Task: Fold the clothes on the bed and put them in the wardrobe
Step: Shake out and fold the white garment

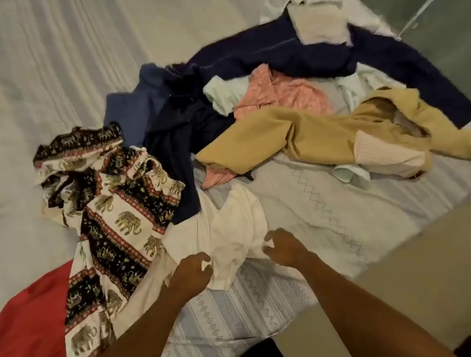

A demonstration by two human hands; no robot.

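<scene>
White garment, long axis near-to-far

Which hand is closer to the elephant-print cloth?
Left. The left hand grips the white garment just to the right of the elephant-print cloth. The right hand grips the same garment farther right, beyond the left one.

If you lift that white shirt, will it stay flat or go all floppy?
Probably floppy: the white shirt already bunches where the left hand and right hand pinch it. It looks thin, so likely light. The elephant cloth seems to overlap it, so that may drag along.
</scene>
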